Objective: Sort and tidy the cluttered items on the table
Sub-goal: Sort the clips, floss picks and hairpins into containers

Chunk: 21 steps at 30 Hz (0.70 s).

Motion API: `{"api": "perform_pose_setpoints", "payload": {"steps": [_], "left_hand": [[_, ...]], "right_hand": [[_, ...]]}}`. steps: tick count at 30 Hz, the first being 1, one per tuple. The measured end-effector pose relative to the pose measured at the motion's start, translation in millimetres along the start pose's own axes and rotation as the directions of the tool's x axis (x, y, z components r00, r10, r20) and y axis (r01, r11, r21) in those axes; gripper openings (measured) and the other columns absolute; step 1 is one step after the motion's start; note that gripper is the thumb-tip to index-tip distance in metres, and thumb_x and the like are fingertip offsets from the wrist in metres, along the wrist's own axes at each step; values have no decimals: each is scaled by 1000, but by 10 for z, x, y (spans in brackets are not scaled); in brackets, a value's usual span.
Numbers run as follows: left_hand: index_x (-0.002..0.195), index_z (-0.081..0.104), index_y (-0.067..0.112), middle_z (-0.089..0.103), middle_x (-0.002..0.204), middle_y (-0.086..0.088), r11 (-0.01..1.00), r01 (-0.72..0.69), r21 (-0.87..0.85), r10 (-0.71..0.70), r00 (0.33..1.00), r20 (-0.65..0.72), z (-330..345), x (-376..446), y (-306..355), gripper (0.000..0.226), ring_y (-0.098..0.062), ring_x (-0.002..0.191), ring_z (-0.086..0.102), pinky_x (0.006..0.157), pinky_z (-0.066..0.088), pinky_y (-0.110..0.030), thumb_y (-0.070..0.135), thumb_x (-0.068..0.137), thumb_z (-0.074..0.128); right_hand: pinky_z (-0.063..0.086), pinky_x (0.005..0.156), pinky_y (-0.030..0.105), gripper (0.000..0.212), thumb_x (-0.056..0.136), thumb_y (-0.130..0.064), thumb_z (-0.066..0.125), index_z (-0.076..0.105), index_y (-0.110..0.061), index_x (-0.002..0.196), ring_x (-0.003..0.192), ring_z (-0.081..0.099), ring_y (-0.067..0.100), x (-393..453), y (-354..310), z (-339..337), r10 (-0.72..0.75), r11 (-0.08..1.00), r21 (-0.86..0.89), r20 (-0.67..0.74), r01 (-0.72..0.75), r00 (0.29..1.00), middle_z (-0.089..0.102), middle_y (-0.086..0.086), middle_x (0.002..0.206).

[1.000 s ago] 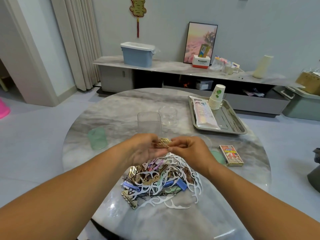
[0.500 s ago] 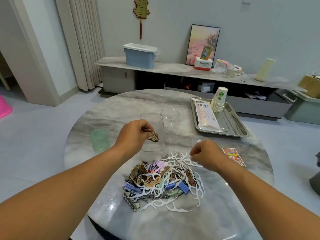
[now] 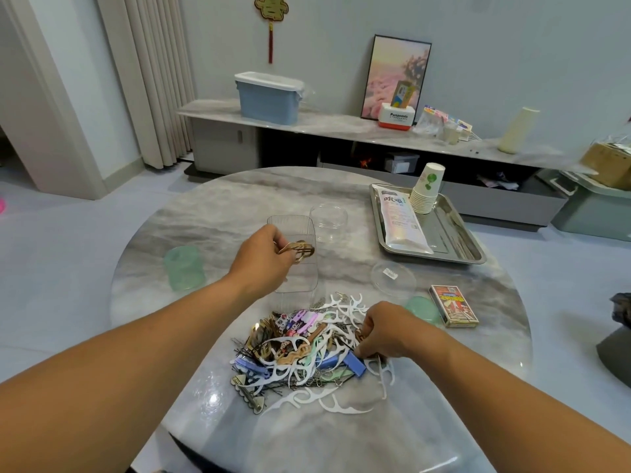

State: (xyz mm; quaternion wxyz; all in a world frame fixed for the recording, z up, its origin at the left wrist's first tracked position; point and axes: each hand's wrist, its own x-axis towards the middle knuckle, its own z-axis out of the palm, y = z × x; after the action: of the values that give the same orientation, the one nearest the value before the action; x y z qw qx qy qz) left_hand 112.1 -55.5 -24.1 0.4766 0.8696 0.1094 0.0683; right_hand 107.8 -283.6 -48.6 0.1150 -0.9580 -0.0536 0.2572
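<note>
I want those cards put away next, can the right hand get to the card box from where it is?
Probably yes. The right hand is in the pile, and the card box lies just to its right with only a low green lid between.

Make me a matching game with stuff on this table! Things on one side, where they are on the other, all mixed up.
Things:
1. stack of paper cups
2. gold hair clips
3. green cup
4. card box

Places:
A. pinched in the left hand, over the clear box
B. alone at the table's left side
C. on the metal tray
D. flat on the table, beside the green lid

Pairs: 1-C, 2-A, 3-B, 4-D
</note>
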Motion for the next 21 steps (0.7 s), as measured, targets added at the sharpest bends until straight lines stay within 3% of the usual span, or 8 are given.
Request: {"api": "perform_pose_setpoints", "payload": {"steps": [5,9,10,12,15,17,19,21], "left_hand": [[114,48,7,69,104,-22,898,257,-358,-189,958,215,31,-21,88,20,-27,84,74,65,61,-31,4,99,60],[136,48,5,63,110,-21,807,385,-448,-253,911,326,83,-7,132,41,-30,92,74,76,64,-36,-7,97,56],[136,50,4,62,111,-20,784,407,-468,-264,902,342,83,-7,147,41,-31,95,73,75,63,-35,-9,97,55],[129,54,2,61,114,-21,730,458,-508,-293,880,373,77,-12,176,33,-32,99,70,75,63,-34,-10,98,52],[105,57,2,64,109,-25,670,514,-535,-312,849,425,98,-53,220,15,-35,101,70,83,61,-38,-9,100,48],[99,57,2,66,107,-25,628,522,-578,-302,847,437,137,-78,248,15,-35,100,70,86,60,-39,-7,102,46],[102,60,-3,68,103,-25,550,537,-640,-269,839,473,181,-90,269,15,-31,92,72,82,61,-38,1,104,46],[110,65,-7,71,105,-24,531,529,-662,-209,839,502,221,-92,265,21,-27,86,74,80,62,-36,10,102,55]], "right_hand": [[42,61,27,25,80,-22,83,59,-15,80,70,51,19,32,-53,-53,2,999,49,20,-3,1000,61,4,79],[53,65,28,21,80,-20,85,64,-14,81,73,59,16,39,-44,-191,14,954,299,22,-20,1000,73,5,87],[51,61,25,20,81,-19,84,65,-13,86,72,60,14,30,-49,-249,7,921,390,18,-14,1000,73,6,88],[43,52,20,20,86,-16,79,66,-8,98,65,58,11,6,-87,-361,-29,785,619,5,20,1000,73,7,87],[52,52,22,26,91,-10,72,64,-2,114,63,63,13,5,-201,-461,-129,376,922,-39,85,991,75,15,90],[59,59,23,24,93,-7,69,63,2,114,67,68,15,15,-310,-466,-147,127,990,-47,66,988,74,18,91],[62,63,24,20,92,-3,68,63,4,110,67,70,17,30,-414,-422,-146,-10,999,-41,40,988,73,19,86],[61,59,23,19,90,1,69,63,5,107,64,68,16,48,-496,-357,-115,-44,997,-67,62,991,71,18,79]]}}
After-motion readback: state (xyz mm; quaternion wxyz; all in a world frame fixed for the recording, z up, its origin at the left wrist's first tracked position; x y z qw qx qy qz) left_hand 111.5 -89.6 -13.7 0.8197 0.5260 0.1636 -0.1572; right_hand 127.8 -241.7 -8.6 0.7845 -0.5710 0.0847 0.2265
